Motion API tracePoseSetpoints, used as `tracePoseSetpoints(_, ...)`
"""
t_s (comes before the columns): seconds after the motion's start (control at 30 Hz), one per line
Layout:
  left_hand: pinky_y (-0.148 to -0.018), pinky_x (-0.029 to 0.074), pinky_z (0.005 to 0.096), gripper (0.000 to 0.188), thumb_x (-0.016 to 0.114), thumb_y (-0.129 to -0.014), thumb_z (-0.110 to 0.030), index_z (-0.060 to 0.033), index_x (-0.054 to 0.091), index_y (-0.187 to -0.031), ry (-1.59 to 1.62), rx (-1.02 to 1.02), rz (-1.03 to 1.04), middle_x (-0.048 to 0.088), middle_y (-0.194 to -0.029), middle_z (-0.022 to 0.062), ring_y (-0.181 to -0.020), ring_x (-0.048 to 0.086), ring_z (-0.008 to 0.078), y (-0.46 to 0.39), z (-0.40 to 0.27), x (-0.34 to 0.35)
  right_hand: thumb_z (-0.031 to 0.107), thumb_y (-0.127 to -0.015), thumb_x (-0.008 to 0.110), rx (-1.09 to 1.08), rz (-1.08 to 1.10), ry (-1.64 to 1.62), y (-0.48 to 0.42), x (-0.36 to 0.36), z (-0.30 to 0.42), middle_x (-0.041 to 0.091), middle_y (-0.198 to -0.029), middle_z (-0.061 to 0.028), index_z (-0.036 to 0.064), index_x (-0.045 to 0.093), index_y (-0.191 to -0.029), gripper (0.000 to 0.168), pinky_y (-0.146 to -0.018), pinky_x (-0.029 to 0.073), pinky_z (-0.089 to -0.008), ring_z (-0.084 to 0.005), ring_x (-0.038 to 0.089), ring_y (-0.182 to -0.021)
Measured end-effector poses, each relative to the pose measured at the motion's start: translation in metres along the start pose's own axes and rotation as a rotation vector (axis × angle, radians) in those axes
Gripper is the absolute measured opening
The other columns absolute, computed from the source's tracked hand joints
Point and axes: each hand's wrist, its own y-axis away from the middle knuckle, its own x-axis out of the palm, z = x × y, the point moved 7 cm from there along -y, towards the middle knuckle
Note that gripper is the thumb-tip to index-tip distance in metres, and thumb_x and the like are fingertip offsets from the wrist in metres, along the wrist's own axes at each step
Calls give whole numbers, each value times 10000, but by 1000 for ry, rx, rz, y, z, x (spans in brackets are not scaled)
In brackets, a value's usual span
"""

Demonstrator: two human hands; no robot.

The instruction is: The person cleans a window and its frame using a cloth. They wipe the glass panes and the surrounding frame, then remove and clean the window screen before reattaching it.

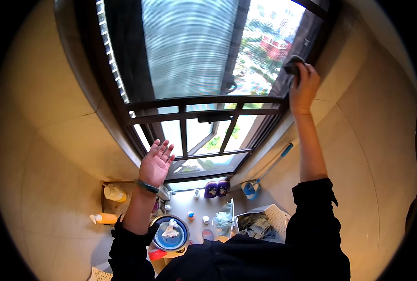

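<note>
My right hand (305,86), raised high at the right, grips a dark cloth or sponge (293,65) against the right side of the window's dark frame (282,92). Palm up with fingers spread, my left hand (156,165) holds nothing and is in front of the lower left of the window. A dark bracelet (146,186) circles that wrist. Between the hands stands the window screen (190,49), crossed lower down by dark metal bars (208,114). Buildings and trees show through it.
Below left, a blue basin (169,240) holds a white cloth (170,228). Pump bottles (115,194) stand on a corner shelf. Purple slippers (216,189), small bottles (191,215) and a white laundry basket (277,218) with clothes are on the floor. A blue-handled brush (271,165) leans at right.
</note>
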Motion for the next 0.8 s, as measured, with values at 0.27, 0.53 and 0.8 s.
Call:
tracePoseSetpoints(0.27,-994,343,407,346,598,-857,-157,-121,432,-1159,-65,-88,112,488,-1209,96,-1182,468,268,-19,29,54,-52,-704,646,30,354,-184,99,12,18,545,-1027,-126,83,593,-983,315,-843,448,-398,-335,526,-972)
tracePoseSetpoints(0.53,-1026,337,421,480,557,-885,-156,-47,307,-1280,-56,-143,76,304,-1395,163,-1235,409,279,-46,48,70,-27,-717,630,24,40,6,-6,-22,-14,545,-1051,-119,132,617,-991,317,-832,437,-408,-334,525,-956)
tracePoseSetpoints(0.8,-1011,350,426,444,583,-862,-130,-66,354,-1237,-106,-160,82,325,-1390,171,-1271,381,306,-47,63,77,-22,-711,651,240,365,-172,160,4,-8,548,-961,-105,95,593,-1005,321,-768,462,-389,-318,533,-908)
